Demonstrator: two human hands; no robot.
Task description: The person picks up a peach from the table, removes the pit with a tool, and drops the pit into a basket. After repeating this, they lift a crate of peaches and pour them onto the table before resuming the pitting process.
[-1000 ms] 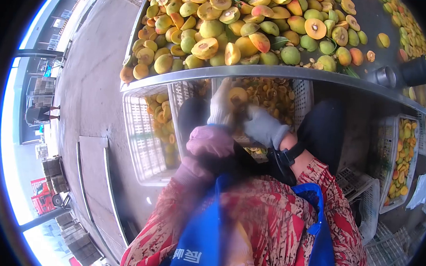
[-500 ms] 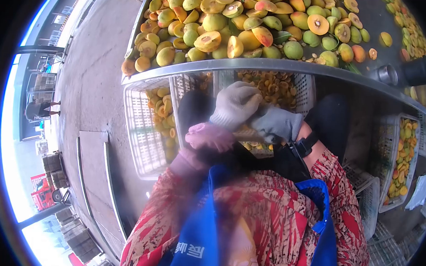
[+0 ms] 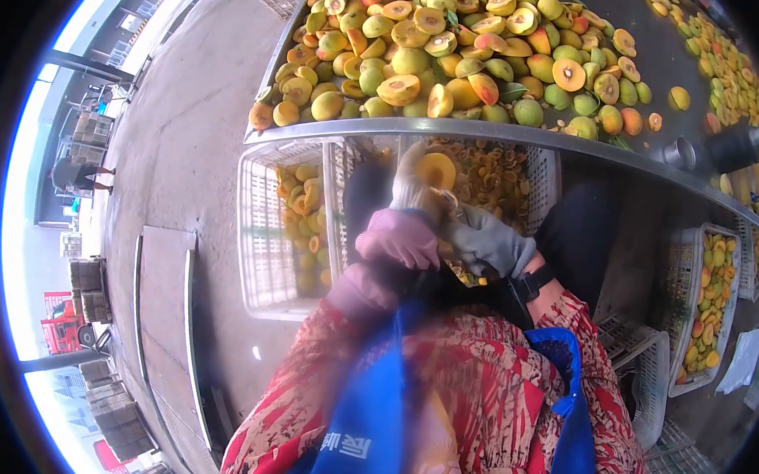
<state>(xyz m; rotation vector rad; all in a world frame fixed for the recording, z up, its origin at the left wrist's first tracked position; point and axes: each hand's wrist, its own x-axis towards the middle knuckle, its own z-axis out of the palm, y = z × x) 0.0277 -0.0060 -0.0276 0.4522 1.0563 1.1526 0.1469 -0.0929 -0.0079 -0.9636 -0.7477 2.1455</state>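
Note:
My left hand (image 3: pixel 412 190), in a pale knit glove with a pink sleeve cover, grips a halved yellow fruit (image 3: pixel 437 169), cut face up, over the crates below the table edge. Beside it my right hand (image 3: pixel 491 244), in a grey glove with a dark watch at the wrist, is closed. A small curved thing shows by its fingertips, too blurred to name. Under both hands a white crate (image 3: pixel 545 172) holds many fruit pieces. On the metal table (image 3: pixel 452 128) lies a heap of whole and halved green-orange fruits (image 3: pixel 408 60).
A white crate of fruit halves (image 3: pixel 257 232) stands left of my knees, another (image 3: pixel 688 310) at the right. A dark cylindrical container (image 3: pixel 735 149) lies on the table's right. Far left are a person (image 3: pixel 73 175), stacked crates (image 3: pixel 122 416) and a red vehicle (image 3: pixel 64 325).
The left hand has turned upward and now shows a fruit half in its fingers, not visible before. The right hand stays close by. The whole view has shifted slightly.

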